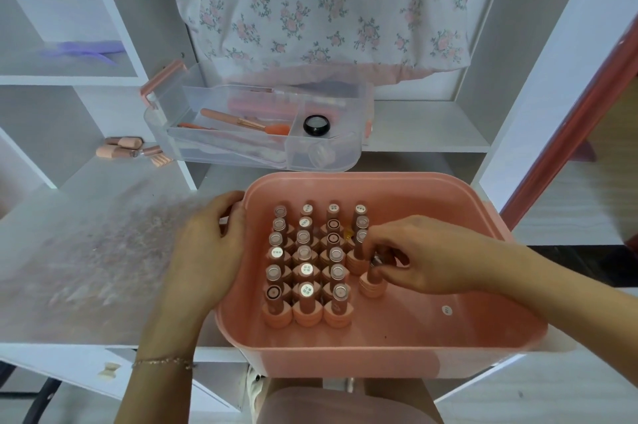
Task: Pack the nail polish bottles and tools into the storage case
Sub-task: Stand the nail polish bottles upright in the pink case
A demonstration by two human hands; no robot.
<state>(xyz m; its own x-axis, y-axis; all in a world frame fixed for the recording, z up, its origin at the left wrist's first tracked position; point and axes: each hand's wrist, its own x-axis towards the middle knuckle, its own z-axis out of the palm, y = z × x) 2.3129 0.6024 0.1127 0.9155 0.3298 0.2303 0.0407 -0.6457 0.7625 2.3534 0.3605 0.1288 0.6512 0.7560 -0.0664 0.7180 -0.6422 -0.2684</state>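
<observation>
A: What was the setting?

B: A white desk (pixel 103 251) with white shelf cubbies behind it, and a floral cloth (pixel 310 2) hanging at the back. The pink storage case (pixel 379 351) sat on the desk's near edge, right in front of the person, so I'll place everything from that.

A: Nearest first, then.

B: Inside the case, toward its left half, stood the nail polish bottles (pixel 305 271), upright in tight rows, caps up. Three full rows and a shorter fourth row on their right. A small white round sticker (pixel 447 310) lay on the case floor, right of the bottles.

A: And the hands?

B: The right hand (pixel 424 254) reached into the case from the right, its fingertips pinching the cap of one bottle (pixel 372 283) at the near end of that fourth row. The bottle was upright; I couldn't tell whether its base was touching the floor of the case. The left hand (pixel 210 244) was at the case's left wall, fingers curled over the rim, gripping it. A thin bracelet (pixel 162 361) showed on that wrist.

A: Farther back?

B: Just behind the case sat a clear tray (pixel 331 161) with a pink handle. It held a pink brush (pixel 234 119) and other pink tools in its long compartment, and a round black jar (pixel 316 124) in a smaller one to the right. Left of the tray, well behind the case, a few more pink bottles (pixel 119 147) lay on their sides on the desk. In a cubby far to the case's left was something purple (pixel 86 50), too blurred to name.
</observation>
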